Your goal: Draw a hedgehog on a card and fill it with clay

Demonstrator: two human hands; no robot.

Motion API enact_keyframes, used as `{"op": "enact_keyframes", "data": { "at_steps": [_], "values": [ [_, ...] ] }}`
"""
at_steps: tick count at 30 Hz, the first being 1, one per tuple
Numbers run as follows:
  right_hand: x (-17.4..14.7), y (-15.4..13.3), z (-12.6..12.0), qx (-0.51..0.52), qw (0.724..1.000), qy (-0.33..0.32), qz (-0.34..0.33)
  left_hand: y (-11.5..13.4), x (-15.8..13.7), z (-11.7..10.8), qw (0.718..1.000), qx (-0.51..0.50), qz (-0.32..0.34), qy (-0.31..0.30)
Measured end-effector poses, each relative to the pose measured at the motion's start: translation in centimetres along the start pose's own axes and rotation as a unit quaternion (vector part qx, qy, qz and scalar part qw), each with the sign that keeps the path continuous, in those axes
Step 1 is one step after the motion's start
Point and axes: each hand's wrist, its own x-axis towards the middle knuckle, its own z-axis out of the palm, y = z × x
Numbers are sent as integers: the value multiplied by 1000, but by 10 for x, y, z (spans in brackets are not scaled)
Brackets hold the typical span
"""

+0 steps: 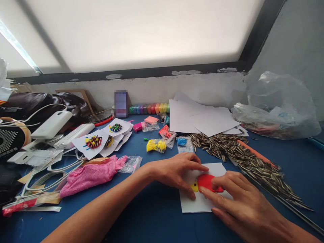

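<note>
A white paper square (188, 206) lies on the table in front of me. On it is a flat red clay shape (205, 181), with a small yellow clay piece (194, 186) bearing a black dot at its left end. My left hand (176, 170) rests over the paper's upper left, thumb and fingers spread around the yellow end. From the right, my right hand (240, 197) touches the red clay with its fingertips, partly covering its right side. Its fingers are apart, and I see nothing gripped in either hand.
Striped sunflower seeds (253, 162) spread at right beside stacked white paper (202, 118). Bagged yellow clay (156, 145) and blue clay (182, 141) sit ahead. Seed-decorated cards (88, 148), a pink cloth (91, 175), cables and a power bank (73, 135) crowd the left.
</note>
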Motion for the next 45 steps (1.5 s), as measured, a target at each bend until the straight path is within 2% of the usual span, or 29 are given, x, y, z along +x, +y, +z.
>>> {"op": "enact_keyframes", "data": {
  "at_steps": [5,14,19,31,34,39,45],
  "values": [
    [-1,-1,1,-17,1000,-18,18,0,0,2,1000,5,-5,8],
    [-3,3,4,-43,998,-12,37,3,1,3,1000,4,-12,20],
    [0,3,4,-68,997,-11,27,4,1,3,1000,6,-10,19],
    [-2,3,8,-58,996,-8,70,5,2,4,1000,4,-11,23],
    [-3,2,9,-45,994,-8,98,4,2,5,999,9,-12,29],
    [-10,4,6,-48,987,35,152,5,3,6,999,9,-18,29],
    [-10,4,4,-62,989,27,135,6,3,5,999,12,-22,25]
  ]
}}
